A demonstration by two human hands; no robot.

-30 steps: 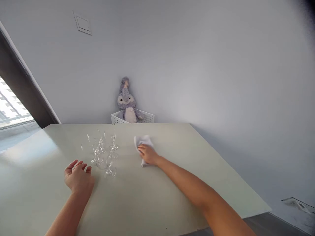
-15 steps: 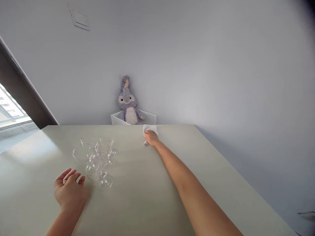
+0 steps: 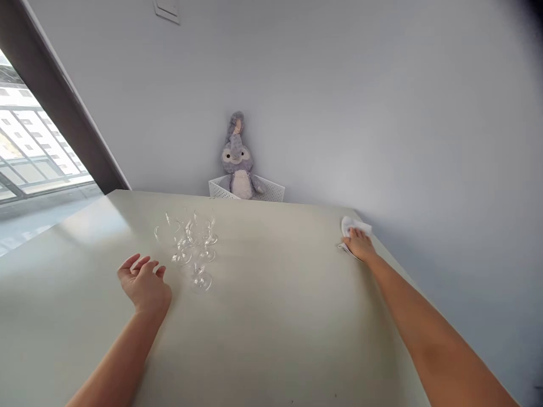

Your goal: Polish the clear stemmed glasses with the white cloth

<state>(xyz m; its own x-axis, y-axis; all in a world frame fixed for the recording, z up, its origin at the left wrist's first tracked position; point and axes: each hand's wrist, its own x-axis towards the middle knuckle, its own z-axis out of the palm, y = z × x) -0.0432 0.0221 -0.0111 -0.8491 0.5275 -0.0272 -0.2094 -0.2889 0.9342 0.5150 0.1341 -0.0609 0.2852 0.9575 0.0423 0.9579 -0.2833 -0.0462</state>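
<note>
My right hand (image 3: 359,244) presses a folded white cloth (image 3: 355,223) flat on the pale table (image 3: 271,316), close to its far right corner. Its fingers lie over the cloth and part of it sticks out under the palm. My left hand (image 3: 146,282) rests near the left middle of the table, palm turned up, fingers loosely bent and apart, with nothing in it. Just beyond it stands a cluster of several clear stemmed glasses (image 3: 200,280), close together. Their see-through bowls overlap, so single outlines are hard to tell apart.
Behind the table's far edge, a grey plush toy (image 3: 241,182) sits in a white perforated basket (image 3: 274,192) against the grey wall (image 3: 322,102). A wall switch (image 3: 167,9) shows at top left. A dark frame (image 3: 63,96) borders a bright window (image 3: 34,135) at left.
My right hand has slid the cloth rightward along the far side of the table to the right corner. The view has shifted; my left hand keeps its pose beside the glasses.
</note>
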